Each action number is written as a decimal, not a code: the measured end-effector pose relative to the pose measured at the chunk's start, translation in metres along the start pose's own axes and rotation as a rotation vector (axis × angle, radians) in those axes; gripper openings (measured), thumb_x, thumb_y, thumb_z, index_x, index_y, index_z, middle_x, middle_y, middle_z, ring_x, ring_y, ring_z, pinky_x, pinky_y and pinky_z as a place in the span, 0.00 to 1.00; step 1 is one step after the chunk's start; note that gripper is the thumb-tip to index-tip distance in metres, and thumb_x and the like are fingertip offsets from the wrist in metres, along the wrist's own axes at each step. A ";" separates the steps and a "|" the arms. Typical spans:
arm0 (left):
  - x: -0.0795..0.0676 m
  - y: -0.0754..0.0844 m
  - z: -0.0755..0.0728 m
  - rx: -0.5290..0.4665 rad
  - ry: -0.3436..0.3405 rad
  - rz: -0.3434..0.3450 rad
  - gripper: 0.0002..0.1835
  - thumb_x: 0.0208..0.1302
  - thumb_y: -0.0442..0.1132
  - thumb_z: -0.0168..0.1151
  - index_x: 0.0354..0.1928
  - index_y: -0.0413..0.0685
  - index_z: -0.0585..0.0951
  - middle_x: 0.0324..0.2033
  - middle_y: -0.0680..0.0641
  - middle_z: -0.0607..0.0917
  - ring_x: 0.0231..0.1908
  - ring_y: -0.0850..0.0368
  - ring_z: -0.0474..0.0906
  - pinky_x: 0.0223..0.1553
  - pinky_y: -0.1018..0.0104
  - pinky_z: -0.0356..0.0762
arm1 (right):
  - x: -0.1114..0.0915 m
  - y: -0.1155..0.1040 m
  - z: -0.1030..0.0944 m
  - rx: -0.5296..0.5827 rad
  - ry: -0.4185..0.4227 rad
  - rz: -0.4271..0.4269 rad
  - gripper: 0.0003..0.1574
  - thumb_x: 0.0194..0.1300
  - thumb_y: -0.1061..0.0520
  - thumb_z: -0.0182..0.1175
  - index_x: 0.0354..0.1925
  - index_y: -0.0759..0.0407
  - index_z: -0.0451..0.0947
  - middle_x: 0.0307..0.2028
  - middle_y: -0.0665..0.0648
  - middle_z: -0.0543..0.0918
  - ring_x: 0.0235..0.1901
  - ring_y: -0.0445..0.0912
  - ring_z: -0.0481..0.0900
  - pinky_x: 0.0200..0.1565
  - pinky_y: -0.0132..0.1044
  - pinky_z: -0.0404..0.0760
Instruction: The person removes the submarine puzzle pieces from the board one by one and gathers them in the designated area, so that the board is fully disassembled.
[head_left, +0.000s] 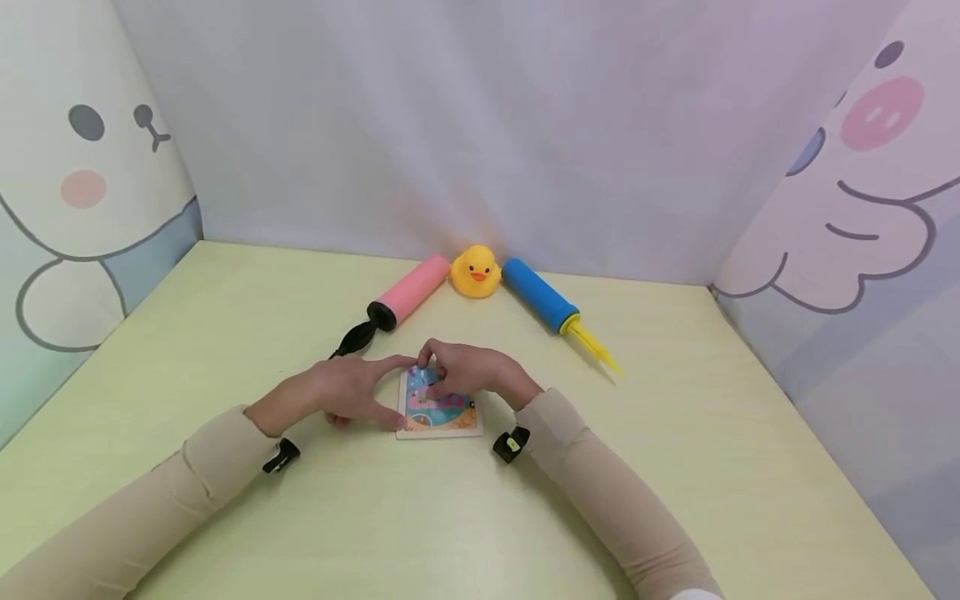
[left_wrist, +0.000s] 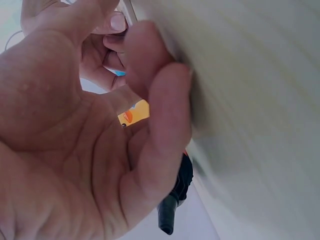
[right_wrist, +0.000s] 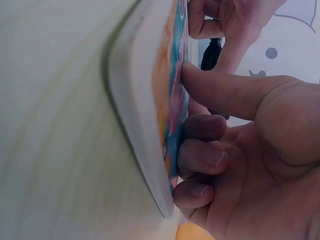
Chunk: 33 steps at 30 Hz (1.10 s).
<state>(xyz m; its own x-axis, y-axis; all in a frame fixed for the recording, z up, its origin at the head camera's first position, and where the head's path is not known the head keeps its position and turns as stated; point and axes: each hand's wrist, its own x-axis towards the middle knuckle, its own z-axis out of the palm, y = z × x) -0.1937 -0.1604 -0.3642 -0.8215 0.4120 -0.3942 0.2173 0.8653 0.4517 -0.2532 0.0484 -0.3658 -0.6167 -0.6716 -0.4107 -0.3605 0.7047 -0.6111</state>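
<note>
A small square board (head_left: pixel 441 432) with a pale rim and a colourful sea picture lies flat on the table. At its left side is my left hand (head_left: pixel 348 388), gripping it with the thumb at the near corner and the index finger at the far one. The other left fingers curl beneath the palm, as the left wrist view shows. Over the picture bends my right hand (head_left: pixel 468 371), its thumb (right_wrist: pixel 220 90) touching the printed surface. Its other fingers curl down onto the board near the far and right edges. I cannot tell whether they pinch a small piece.
Beyond the board sits a yellow rubber duck (head_left: pixel 476 273). A pink hand pump (head_left: pixel 412 289) with a black nozzle lies left of it, and a blue pump (head_left: pixel 540 293) with a yellow nozzle lies right. Cartoon-printed curtains (head_left: pixel 465 125) enclose the table (head_left: pixel 450 517).
</note>
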 end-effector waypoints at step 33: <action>0.005 0.009 -0.005 0.005 -0.033 -0.033 0.37 0.63 0.60 0.67 0.70 0.65 0.61 0.13 0.49 0.73 0.11 0.58 0.71 0.15 0.66 0.73 | 0.001 0.003 -0.010 0.069 0.131 -0.115 0.04 0.70 0.60 0.63 0.42 0.58 0.79 0.36 0.53 0.80 0.38 0.45 0.76 0.40 0.32 0.77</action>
<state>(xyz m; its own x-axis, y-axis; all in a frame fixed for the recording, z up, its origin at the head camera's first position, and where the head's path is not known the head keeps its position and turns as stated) -0.1985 -0.1518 -0.3580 -0.8104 0.3926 -0.4349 0.1935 0.8800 0.4338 -0.2615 0.0525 -0.3615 -0.6617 -0.7079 -0.2470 -0.3873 0.6049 -0.6958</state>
